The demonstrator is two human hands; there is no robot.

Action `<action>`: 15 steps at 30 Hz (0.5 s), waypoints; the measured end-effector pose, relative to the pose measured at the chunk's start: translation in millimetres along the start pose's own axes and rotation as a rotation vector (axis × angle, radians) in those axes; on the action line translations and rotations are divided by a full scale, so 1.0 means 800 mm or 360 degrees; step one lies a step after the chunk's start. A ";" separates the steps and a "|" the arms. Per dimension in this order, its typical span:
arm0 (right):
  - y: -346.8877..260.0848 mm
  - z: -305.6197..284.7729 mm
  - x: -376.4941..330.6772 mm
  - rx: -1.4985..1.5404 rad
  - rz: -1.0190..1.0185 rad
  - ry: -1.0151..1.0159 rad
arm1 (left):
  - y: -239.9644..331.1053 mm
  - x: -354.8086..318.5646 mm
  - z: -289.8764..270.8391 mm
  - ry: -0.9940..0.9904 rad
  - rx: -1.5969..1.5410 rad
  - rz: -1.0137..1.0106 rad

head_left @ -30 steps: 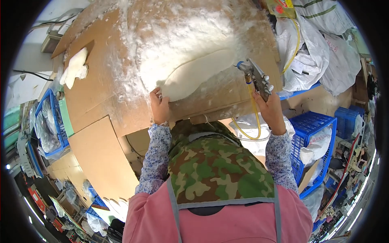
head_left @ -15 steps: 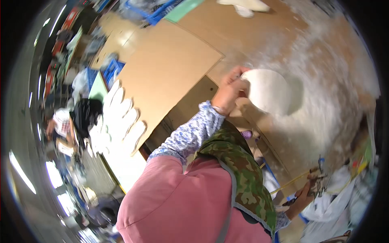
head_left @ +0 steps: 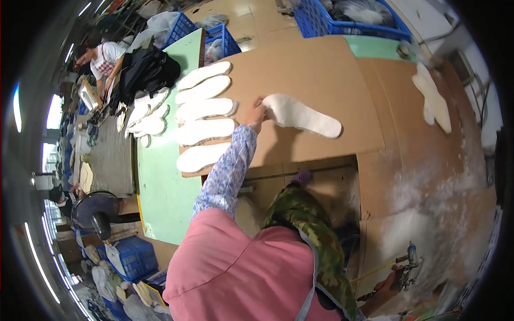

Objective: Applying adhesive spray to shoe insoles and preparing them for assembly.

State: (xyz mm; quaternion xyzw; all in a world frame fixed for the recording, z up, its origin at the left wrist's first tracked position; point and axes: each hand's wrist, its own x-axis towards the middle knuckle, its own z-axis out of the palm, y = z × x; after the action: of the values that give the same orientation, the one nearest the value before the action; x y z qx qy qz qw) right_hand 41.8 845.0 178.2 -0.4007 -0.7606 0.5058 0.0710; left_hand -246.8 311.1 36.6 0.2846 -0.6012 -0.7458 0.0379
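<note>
My left hand (head_left: pixel 257 114) reaches out over a brown cardboard sheet (head_left: pixel 321 69) and grips the end of a white insole (head_left: pixel 305 116) that lies flat on it. To the left of that hand, several more white insoles (head_left: pixel 206 131) lie in a row on the same sheet. My right hand (head_left: pixel 392 282) is low at the right, dim and partly hidden, closed around a spray gun (head_left: pixel 409 260) with a yellow hose. A white-dusted cardboard surface (head_left: pixel 428 224) lies beside the gun.
The cardboard rests on a green table (head_left: pixel 160 187). Two white cut shapes (head_left: pixel 433 101) lie at the right. Blue baskets (head_left: pixel 342 16) stand at the top, and more (head_left: pixel 128 257) at lower left. Another person (head_left: pixel 101 53) works at upper left, with a fan (head_left: pixel 93 208) below.
The view has swung left. My left hand carried the white insole from the dusted spraying surface over to the cardboard sheet and set it beside the row. The right hand still holds the spray gun.
</note>
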 end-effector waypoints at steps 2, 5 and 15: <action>-0.006 0.025 0.001 0.0055 -0.0027 0.0044 | 0.022 0.059 0.006 -0.0204 0.0262 0.0070; -0.026 0.056 -0.010 -0.0035 -0.0091 0.0120 | 0.039 0.157 -0.003 -0.0131 0.0404 0.0288; -0.061 0.100 -0.031 -0.0117 -0.0007 0.0137 | 0.060 0.389 -0.147 0.0624 0.1296 0.0740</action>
State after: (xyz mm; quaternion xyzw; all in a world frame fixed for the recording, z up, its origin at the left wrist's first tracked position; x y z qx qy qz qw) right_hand -8.9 762.8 187.5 -0.4229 -0.7758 0.4596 0.0900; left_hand -465.3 71.0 -50.6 0.2696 -0.8721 -0.3554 0.2010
